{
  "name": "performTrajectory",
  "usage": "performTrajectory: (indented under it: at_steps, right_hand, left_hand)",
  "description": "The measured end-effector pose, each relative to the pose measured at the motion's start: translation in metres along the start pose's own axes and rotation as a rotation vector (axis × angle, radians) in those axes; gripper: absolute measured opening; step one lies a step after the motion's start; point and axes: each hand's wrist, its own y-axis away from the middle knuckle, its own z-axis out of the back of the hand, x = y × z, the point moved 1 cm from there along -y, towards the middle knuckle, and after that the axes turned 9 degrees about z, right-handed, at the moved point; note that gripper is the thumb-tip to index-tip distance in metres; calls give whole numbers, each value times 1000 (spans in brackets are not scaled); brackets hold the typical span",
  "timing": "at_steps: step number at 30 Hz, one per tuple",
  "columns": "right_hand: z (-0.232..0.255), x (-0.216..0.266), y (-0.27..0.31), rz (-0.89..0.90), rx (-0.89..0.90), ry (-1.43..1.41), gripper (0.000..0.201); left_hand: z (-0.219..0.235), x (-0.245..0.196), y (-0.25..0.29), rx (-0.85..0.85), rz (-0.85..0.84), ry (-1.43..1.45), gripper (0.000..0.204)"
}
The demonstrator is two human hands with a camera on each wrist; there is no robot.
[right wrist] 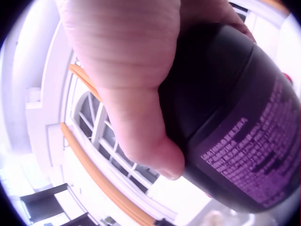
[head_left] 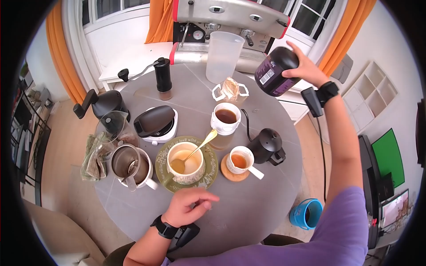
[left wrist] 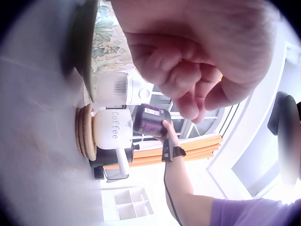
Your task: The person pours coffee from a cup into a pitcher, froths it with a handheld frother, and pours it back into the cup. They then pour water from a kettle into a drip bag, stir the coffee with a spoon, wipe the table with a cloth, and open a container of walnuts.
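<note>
Dark purple-labelled jar (head_left: 276, 71) is the thing in hand: it hangs tilted in the upper right of the frame, above the far edge of the round grey desk (head_left: 248, 208), in front of the espresso machine (head_left: 230, 17).

Going from the left: a black hand grinder with a crank (head_left: 104, 104) sits at the desk's left edge, with a glass carafe (head_left: 116, 126) and a crumpled cloth (head_left: 94, 157) just beside it. Below them stands a steel pitcher (head_left: 129, 166). Further up is a slim black grinder (head_left: 163, 77), and a white scale with a dark cover (head_left: 156, 124). At the centre a green plate (head_left: 165, 177) carries a cup (head_left: 186, 163) with a gold spoon (head_left: 195, 153) in it. The left hand (head_left: 188, 206) rests on the desk just below that plate, fingers curled loosely and holding nothing; its grip is idle. Behind stand a clear plastic jug (head_left: 223, 55), a paper drip filter (head_left: 230, 91), and a white mug of dark coffee (head_left: 226, 119). To the right is a small "Coffee" cup on a wooden coaster (head_left: 239, 162), then a black gooseneck kettle (head_left: 267, 146).

The right hand (head_left: 306, 68) holds the jar from above, thumb and fingers wrapped around its body, a closed grip. The jar looks rigid with a smooth, possibly slippery wall; its weight I cannot judge. The wide middle of the body seems the safest place to hold it.
</note>
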Motion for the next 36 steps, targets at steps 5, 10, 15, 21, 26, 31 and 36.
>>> performTrajectory:
  at_steps: [5, 10, 15, 21, 26, 31, 36]
  right_hand:
    - [27, 111, 37, 257, 48, 60, 98]
    - [-20, 198, 71, 446, 275, -428, 117]
    - [-72, 216, 88, 561, 378, -515, 122]
    - [-95, 212, 97, 499, 354, -714, 121]
    - [-112, 202, 102, 538, 189, -754, 118]
    - [-147, 193, 102, 453, -56, -1066, 104]
    - [-169, 187, 96, 443, -179, -1154, 93]
  left_hand:
    - [-10, -7, -3, 134, 125, 502, 53]
    - [-20, -42, -8, 255, 92, 883, 96]
    - [-20, -39, 8, 339, 78, 1106, 105]
    - [-20, -25, 17, 267, 41, 1131, 98]
    - [-20, -26, 16, 192, -29, 1074, 100]
    - [-21, -26, 16, 31, -91, 945, 102]
    - [-23, -14, 17, -50, -87, 898, 98]
